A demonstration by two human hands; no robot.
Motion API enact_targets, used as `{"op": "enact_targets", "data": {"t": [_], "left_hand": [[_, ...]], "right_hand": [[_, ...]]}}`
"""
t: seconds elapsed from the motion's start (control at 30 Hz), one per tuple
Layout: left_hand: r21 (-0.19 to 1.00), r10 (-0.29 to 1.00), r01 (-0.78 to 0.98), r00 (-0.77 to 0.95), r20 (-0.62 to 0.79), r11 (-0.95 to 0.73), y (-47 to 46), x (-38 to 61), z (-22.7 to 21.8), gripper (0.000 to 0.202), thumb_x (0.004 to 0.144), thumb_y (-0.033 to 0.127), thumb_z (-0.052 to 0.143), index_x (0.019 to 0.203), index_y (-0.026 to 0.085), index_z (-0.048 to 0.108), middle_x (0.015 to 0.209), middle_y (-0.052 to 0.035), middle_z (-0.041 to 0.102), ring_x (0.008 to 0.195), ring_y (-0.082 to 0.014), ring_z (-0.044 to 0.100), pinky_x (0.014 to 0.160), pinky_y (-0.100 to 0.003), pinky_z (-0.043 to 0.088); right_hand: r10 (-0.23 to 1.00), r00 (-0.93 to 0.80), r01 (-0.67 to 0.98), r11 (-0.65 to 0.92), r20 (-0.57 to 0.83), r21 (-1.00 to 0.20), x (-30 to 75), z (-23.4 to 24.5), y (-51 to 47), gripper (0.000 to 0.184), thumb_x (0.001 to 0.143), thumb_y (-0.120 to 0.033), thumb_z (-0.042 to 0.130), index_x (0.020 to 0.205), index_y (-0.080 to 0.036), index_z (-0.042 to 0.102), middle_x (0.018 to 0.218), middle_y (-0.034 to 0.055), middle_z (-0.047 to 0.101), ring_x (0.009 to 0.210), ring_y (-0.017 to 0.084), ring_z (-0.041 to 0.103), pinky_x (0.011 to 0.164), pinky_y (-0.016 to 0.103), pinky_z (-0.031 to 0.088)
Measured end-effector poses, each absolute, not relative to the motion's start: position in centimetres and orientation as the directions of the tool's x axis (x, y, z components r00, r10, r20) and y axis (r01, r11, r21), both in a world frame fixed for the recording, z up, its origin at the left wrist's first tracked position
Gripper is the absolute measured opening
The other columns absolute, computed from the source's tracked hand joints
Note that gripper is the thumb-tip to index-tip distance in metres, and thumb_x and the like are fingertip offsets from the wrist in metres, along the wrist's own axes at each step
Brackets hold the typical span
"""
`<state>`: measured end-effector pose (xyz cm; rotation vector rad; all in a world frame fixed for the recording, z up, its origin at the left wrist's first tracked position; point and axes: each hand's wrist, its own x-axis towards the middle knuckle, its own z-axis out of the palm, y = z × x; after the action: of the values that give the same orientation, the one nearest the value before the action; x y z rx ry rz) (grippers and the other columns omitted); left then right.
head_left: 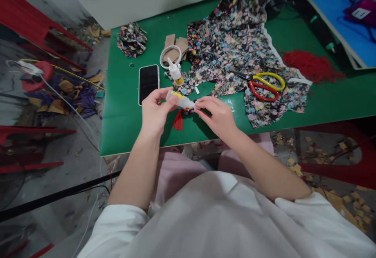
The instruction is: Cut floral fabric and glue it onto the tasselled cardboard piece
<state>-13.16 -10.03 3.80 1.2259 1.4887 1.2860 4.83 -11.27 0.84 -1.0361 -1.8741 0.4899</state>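
The left hand (pixel 154 111) grips the bottle (pixel 184 101); the right hand (pixel 219 113) pinches its tip. Squeezing hard could drip liquid onto the tassel (pixel 178 120) beside the bottle.

From here I see a translucent bottle (pixel 184 102), yellow-labelled, tilted just right of the phone (pixel 149 83); below and right of the phone, a red tassel (pixel 178 121), seemingly lying flat.

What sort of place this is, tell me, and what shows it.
Probably a small craft or sewing workshop: scissors lie on floral cloth, with a heap of red thread next to it.
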Motion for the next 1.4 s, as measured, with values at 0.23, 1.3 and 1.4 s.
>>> {"op": "enact_targets", "data": {"t": [0.23, 1.3, 1.4], "left_hand": [[0.978, 0.986, 0.206, -0.156, 0.063, -0.03, -10.0, -13.6, 4.0, 0.042, 0.064, 0.035, 0.074, 0.102, 0.021, 0.065, 0.094, -0.0037, 0.067, 0.08, -0.0165, 0.064, 0.068, -0.029, 0.056], [0.993, 0.989, 0.118, -0.15, 0.01, 0.008, -10.2, -14.5, 3.8, 0.044, 0.066, 0.036, 0.073, 0.107, 0.023, 0.062, 0.105, -0.0055, 0.065, 0.093, -0.0205, 0.064, 0.076, -0.035, 0.056], [0.993, 0.989, 0.116, -0.147, 0.01, 0.007, -10.1, -14.7, 3.5, 0.045, 0.064, 0.034, 0.074, 0.107, 0.023, 0.062, 0.105, -0.0053, 0.065, 0.094, -0.0207, 0.063, 0.077, -0.035, 0.056]], "right_hand": [[0.772, -0.315, 0.366, 0.636, 0.552, -0.68, 5.7, 0.8, -10.5, 0.01, 0.082, -0.02, 0.056, 0.087, -0.018, 0.064, 0.093, 0.007, 0.068, 0.091, 0.015, 0.063, 0.082, 0.029, 0.051], [0.806, -0.385, 0.315, 0.572, 0.449, -0.757, 6.1, 1.2, -9.7, 0.006, 0.08, -0.023, 0.06, 0.083, -0.02, 0.063, 0.091, 0.0019, 0.068, 0.09, 0.015, 0.062, 0.082, 0.032, 0.049], [0.799, -0.403, 0.334, 0.583, 0.447, -0.741, 6.3, 0.9, -9.6, 0.006, 0.08, -0.022, 0.06, 0.085, -0.02, 0.063, 0.092, 0.0023, 0.068, 0.091, 0.016, 0.062, 0.082, 0.032, 0.049]]}}
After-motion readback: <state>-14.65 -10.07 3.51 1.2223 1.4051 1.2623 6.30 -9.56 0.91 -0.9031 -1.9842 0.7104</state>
